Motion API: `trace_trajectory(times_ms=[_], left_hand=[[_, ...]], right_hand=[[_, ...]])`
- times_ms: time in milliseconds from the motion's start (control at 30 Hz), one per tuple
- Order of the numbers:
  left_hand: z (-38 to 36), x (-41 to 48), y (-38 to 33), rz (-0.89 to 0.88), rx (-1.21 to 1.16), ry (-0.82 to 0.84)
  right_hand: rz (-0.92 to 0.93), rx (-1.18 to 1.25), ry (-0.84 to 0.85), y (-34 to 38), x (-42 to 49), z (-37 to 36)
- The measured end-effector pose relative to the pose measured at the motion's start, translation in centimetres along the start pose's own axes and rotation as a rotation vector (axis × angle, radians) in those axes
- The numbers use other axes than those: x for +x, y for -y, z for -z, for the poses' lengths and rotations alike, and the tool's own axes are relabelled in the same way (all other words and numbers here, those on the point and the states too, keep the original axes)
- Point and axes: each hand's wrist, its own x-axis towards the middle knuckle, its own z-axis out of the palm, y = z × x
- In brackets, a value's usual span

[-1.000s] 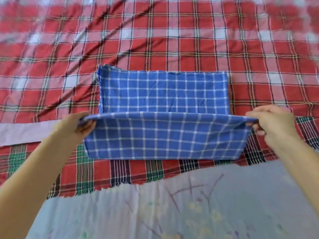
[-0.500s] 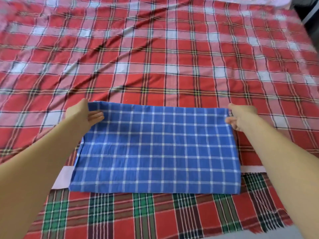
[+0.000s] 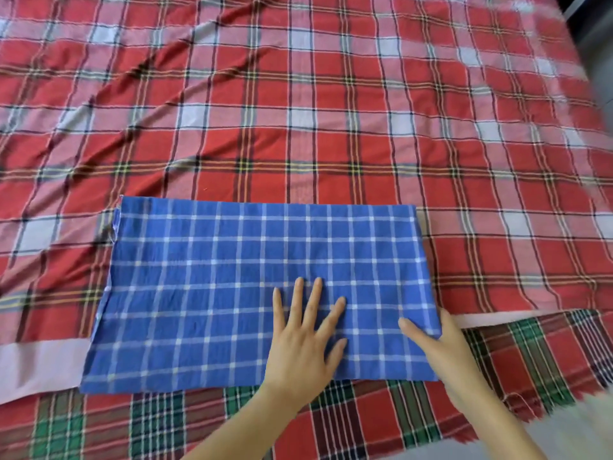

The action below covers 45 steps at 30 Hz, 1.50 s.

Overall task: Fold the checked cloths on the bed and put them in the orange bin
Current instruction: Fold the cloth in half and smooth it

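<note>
Blue checked cloth (image 3: 232,293) lies flat under the fingers (image 3: 313,300) of the left hand (image 3: 298,343), which are straight, spread and pressed on its near right part. The right hand (image 3: 444,356) pinches the near right edge: thumb on top, other fingers hidden underneath. The cloth's long axis runs left to right, and most of it extends left of both hands. The right hand is nearer the short edge, so the next fold probably carries that edge leftward. Beneath lies a spread red checked cloth (image 3: 298,94). No orange bin is in view.

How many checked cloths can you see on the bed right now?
3: the folded blue cloth in front, the large red cloth spread beneath it, and the red-green cloth along the near edge. More may be hidden underneath.
</note>
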Motion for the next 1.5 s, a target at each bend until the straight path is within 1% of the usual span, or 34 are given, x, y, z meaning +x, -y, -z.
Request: trace_trajectory(times_ms=[67,100,167,200,233,267,333,367,400,433,467,500,567,633,667,733,767,800,833,900,933,967,1000,1033,1067,1133,1167,1233,1300,1367,1400,1433,1500], left_hand=[[-0.8,0.2,-0.4,0.058,0.011,0.033],[-0.7,0.3,-0.3,0.062,-0.004,0.048],[0.1,0.1,0.2,0.012,-0.067,0.062],[0.8,-0.2,0.6,-0.012,-0.141,0.035],[2.0,-0.6,1.2,0.013,-0.296,-0.018],[3.3,-0.9,1.8,0.113,-0.524,-0.100],[6.6,-1.1,3.7,0.481,-1.092,-0.148],[7.8,-1.1,4.9,0.632,-1.344,-0.173],[8.4,-1.1,6.4,0.752,-1.502,-0.197],[8.8,-1.0,8.1,0.833,-1.573,-0.200],[9.1,-0.7,9.3,0.875,-1.599,-0.174],[9.2,-0.5,10.6,0.897,-1.588,-0.149],[9.2,0.4,12.0,0.917,-1.523,-0.080],[9.1,1.6,12.1,0.903,-1.371,-0.027],[9.1,2.0,11.9,0.878,-1.249,-0.029],[8.9,3.0,11.0,0.800,-0.997,-0.081],[8.9,3.6,10.6,0.774,-0.914,-0.129],[9.0,4.1,10.3,0.759,-0.881,-0.195],[8.8,4.6,10.4,0.751,-0.886,-0.269],[8.7,5.5,10.8,0.749,-0.918,-0.382],[8.7,6.0,11.2,0.752,-0.916,-0.416],[8.6,6.1,11.5,0.766,-0.898,-0.432],[8.5,6.1,11.6,0.778,-0.858,-0.426],[8.3,5.7,11.6,0.782,-0.798,-0.414],[8.1,5.2,11.4,0.773,-0.716,-0.408],[7.2,3.3,10.7,0.730,-0.528,-0.396],[6.5,2.1,10.2,0.695,-0.446,-0.383],[5.2,-1.0,9.2,0.655,-0.338,-0.320],[4.5,-3.7,8.4,0.702,-0.369,-0.210],[4.1,-5.5,8.0,0.772,-0.511,-0.179],[4.1,-6.1,8.0,0.788,-0.568,-0.184],[4.2,-6.3,8.1,0.766,-0.581,-0.197],[4.5,-7.2,8.9,0.691,-0.513,-0.253]], right_hand=[[-0.038,0.137,0.065,0.8,-0.7,0.5],[-0.024,0.137,0.094,1.3,-1.2,0.5],[0.079,0.072,0.107,2.9,-2.8,0.1],[0.144,0.000,0.094,4.1,-4.0,-0.5],[0.216,-0.101,0.072,5.1,-5.1,-1.3],[0.301,-0.211,0.042,6.1,-6.2,-2.3],[0.462,-0.455,0.014,7.6,-8.1,-5.8],[0.536,-0.596,0.001,8.3,-9.0,-8.3],[0.615,-0.716,0.007,8.5,-9.6,-10.8],[0.596,-0.803,0.072,8.5,-10.0,-13.5],[0.609,-0.867,0.002,8.0,-9.4,-15.5],[0.655,-0.921,-0.017,7.1,-8.9,-18.1],[0.710,-0.967,0.028,4.8,-7.3,-21.7],[0.607,-1.037,0.225,3.9,-7.6,-21.8],[0.597,-1.079,0.285,4.0,-8.1,-21.8],[0.742,-1.016,0.372,3.0,-7.9,-20.8],[0.818,-0.911,0.368,2.7,-8.0,-20.0],[0.858,-0.805,0.325,2.7,-8.1,-19.0],[0.885,-0.725,0.224,2.7,-7.9,-18.1],[0.947,-0.635,-0.104,1.9,-6.4,-16.4],[0.921,-0.611,-0.259,1.6,-5.3,-15.6],[0.858,-0.604,-0.362,1.4,-4.4,-14.9],[0.756,-0.585,-0.401,1.5,-3.5,-14.3],[0.638,-0.530,-0.364,1.5,-2.8,-13.9],[0.504,-0.413,-0.262,1.6,-2.2,-13.8],[0.250,-0.065,-0.009,2.0,-2.2,-14.3],[0.167,0.067,0.057,2.4,-2.2,-14.4],[0.074,0.236,0.115,3.4,-2.7,-14.6],[0.050,0.330,0.190,4.7,-3.7,-14.8],[0.101,0.310,0.226,5.9,-4.9,-15.1],[0.128,0.270,0.209,6.6,-5.7,-15.5],[0.159,0.214,0.175,7.4,-6.5,-15.8],[0.253,0.040,0.087,8.9,-8.2,-17.0]])
